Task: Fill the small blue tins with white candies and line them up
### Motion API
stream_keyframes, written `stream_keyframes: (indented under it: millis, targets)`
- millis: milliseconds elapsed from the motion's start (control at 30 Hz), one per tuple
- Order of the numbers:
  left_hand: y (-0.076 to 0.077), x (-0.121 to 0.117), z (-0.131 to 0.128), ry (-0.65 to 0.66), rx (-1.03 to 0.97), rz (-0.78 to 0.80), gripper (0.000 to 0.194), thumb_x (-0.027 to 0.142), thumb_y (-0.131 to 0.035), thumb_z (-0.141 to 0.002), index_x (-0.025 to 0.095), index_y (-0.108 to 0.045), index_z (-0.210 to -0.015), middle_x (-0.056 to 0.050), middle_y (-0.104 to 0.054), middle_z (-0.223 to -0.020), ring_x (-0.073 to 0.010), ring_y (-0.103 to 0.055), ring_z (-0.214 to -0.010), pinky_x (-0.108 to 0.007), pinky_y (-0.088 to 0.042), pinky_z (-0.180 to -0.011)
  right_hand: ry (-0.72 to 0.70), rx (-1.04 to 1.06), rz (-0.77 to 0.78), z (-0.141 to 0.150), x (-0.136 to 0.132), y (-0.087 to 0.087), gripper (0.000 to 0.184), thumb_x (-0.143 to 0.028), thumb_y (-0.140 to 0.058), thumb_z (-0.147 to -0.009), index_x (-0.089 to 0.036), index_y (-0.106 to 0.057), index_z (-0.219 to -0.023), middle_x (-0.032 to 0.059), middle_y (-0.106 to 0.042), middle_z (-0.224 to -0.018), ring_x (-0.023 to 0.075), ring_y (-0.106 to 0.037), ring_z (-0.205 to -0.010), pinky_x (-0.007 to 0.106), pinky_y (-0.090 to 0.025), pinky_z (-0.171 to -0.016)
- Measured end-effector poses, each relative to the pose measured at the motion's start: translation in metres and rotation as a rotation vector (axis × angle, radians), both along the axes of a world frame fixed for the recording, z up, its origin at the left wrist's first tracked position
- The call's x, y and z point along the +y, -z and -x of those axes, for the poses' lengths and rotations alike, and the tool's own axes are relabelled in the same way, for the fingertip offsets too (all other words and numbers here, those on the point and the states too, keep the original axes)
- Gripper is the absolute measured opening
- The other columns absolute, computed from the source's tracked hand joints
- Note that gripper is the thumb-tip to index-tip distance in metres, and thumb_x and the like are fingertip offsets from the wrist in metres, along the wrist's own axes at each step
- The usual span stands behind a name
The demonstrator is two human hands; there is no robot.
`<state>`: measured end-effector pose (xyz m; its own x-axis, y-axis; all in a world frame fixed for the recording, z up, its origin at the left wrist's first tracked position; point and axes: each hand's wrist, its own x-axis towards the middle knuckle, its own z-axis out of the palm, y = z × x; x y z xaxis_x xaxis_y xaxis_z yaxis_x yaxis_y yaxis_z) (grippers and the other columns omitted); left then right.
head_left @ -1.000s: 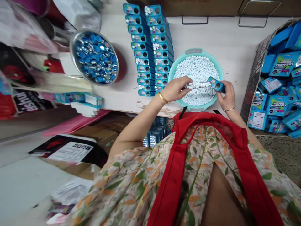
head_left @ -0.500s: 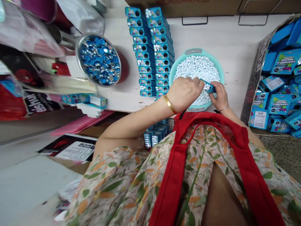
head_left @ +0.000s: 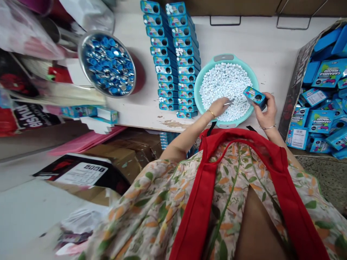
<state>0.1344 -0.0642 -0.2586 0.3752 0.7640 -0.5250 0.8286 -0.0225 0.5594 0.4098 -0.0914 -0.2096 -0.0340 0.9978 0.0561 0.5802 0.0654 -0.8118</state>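
Note:
My right hand [head_left: 265,110] grips a small blue box [head_left: 255,96] with a round hole in its face, held over the right rim of a turquoise basin [head_left: 202,74]. The basin is full of small white candies [head_left: 225,81]. My left hand [head_left: 220,107] rests in the candies at the basin's near side, fingers closed round a thin metal tool [head_left: 230,103] whose tip points toward the box. Two rows of the same blue boxes [head_left: 173,57] lie on the white table [head_left: 271,47] left of the basin.
A round metal tray of blue and silver caps [head_left: 108,65] sits at the left. A carton of blue printed boxes [head_left: 322,97] stands at the right. Cardboard and papers [head_left: 81,169] lie below the table's near edge.
My left hand has drawn back from the box and dropped into the candies. My right hand has lifted the box up and to the right.

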Motion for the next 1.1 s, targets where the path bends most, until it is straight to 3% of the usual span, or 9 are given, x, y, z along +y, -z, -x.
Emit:
stream_keyframes:
  millis: [100, 233, 333, 433, 600, 767, 933, 1000, 1100]
  targets:
    - [0.009, -0.008, -0.011, -0.075, -0.148, 0.004, 0.031, 0.022, -0.058, -0.102, 0.015, -0.069, -0.130, -0.016, -0.076, -0.135, -0.0295, -0.070, -0.125, -0.040, -0.053, -0.110, 0.029, -0.011, -0.021, -0.010, 0.001, -0.001, 0.061, -0.067, -0.064, -0.098, -0.024, -0.059, -0.141, 0.0137, -0.069, -0.133, 0.0336, -0.071, -0.125, 0.064, -0.058, -0.115]
    - [-0.012, -0.010, 0.025, -0.046, -0.295, -0.069, 0.028, 0.029, -0.061, -0.102, 0.017, -0.070, -0.126, -0.014, -0.078, -0.126, -0.0270, -0.071, -0.116, -0.038, -0.054, -0.105, 0.013, -0.038, -0.020, -0.015, 0.001, 0.002, 0.059, -0.064, -0.062, -0.100, -0.024, -0.058, -0.144, 0.0149, -0.069, -0.134, 0.0345, -0.070, -0.127, 0.065, -0.057, -0.116]
    - [-0.051, -0.007, 0.056, -0.002, -0.360, -0.151, 0.034, 0.035, -0.060, -0.105, 0.016, -0.069, -0.131, -0.013, -0.077, -0.123, -0.0249, -0.071, -0.110, -0.037, -0.055, -0.099, -0.023, -0.071, -0.020, -0.008, 0.001, 0.005, 0.056, -0.061, -0.061, -0.101, -0.023, -0.059, -0.143, 0.0161, -0.070, -0.133, 0.0357, -0.070, -0.127, 0.066, -0.057, -0.116]
    - [-0.098, 0.000, 0.066, 0.077, -0.311, -0.231, 0.034, 0.035, -0.058, -0.106, 0.016, -0.069, -0.133, -0.012, -0.076, -0.121, -0.0238, -0.071, -0.106, -0.036, -0.056, -0.096, -0.098, -0.105, -0.026, 0.006, 0.001, 0.009, 0.052, -0.057, -0.058, -0.103, -0.024, -0.060, -0.142, 0.0169, -0.072, -0.134, 0.0366, -0.069, -0.129, 0.065, -0.058, -0.116]
    - [-0.166, 0.013, 0.040, 0.257, -0.018, -0.325, 0.027, 0.025, -0.056, -0.105, 0.018, -0.071, -0.126, -0.010, -0.075, -0.113, -0.0272, -0.072, -0.108, -0.040, -0.058, -0.097, -0.209, -0.131, -0.058, 0.031, 0.000, 0.017, 0.047, -0.054, -0.050, -0.106, -0.025, -0.061, -0.142, 0.0169, -0.073, -0.137, 0.0367, -0.069, -0.132, 0.065, -0.059, -0.117]
    - [-0.208, 0.009, 0.004, 0.362, 0.212, -0.419, 0.030, 0.015, -0.046, -0.108, 0.018, -0.073, -0.120, -0.014, -0.073, -0.109, -0.0302, -0.071, -0.109, -0.045, -0.061, -0.092, -0.226, -0.093, -0.098, 0.044, -0.002, 0.021, 0.046, -0.051, -0.048, -0.107, -0.025, -0.061, -0.142, 0.0169, -0.074, -0.137, 0.0357, -0.070, -0.132, 0.066, -0.060, -0.118]
    - [-0.223, 0.015, 0.007, 0.384, 0.151, -0.447, 0.029, 0.021, -0.048, -0.110, 0.020, -0.071, -0.126, -0.013, -0.070, -0.114, -0.0295, -0.071, -0.111, -0.047, -0.061, -0.094, -0.166, -0.032, -0.070, 0.042, 0.001, 0.022, 0.045, -0.054, -0.052, -0.105, -0.026, -0.062, -0.140, 0.0163, -0.075, -0.135, 0.0360, -0.071, -0.129, 0.066, -0.062, -0.115]
    - [-0.216, 0.027, 0.020, 0.346, 0.100, -0.442, 0.029, 0.029, -0.052, -0.111, 0.022, -0.067, -0.135, -0.011, -0.068, -0.123, -0.0292, -0.071, -0.115, -0.047, -0.061, -0.097, -0.151, 0.020, -0.052, 0.042, 0.002, 0.021, 0.047, -0.057, -0.055, -0.103, -0.027, -0.061, -0.139, 0.0158, -0.075, -0.134, 0.0358, -0.072, -0.127, 0.064, -0.063, -0.113]
    - [-0.186, 0.046, 0.032, 0.309, -0.022, -0.429, 0.050, 0.046, -0.065, -0.106, 0.023, -0.056, -0.150, -0.011, -0.062, -0.139, -0.0308, -0.068, -0.125, -0.045, -0.060, -0.101, -0.149, 0.089, -0.008, 0.047, 0.002, 0.018, 0.051, -0.061, -0.060, -0.100, -0.027, -0.061, -0.138, 0.0143, -0.075, -0.133, 0.0348, -0.073, -0.124, 0.061, -0.064, -0.111]
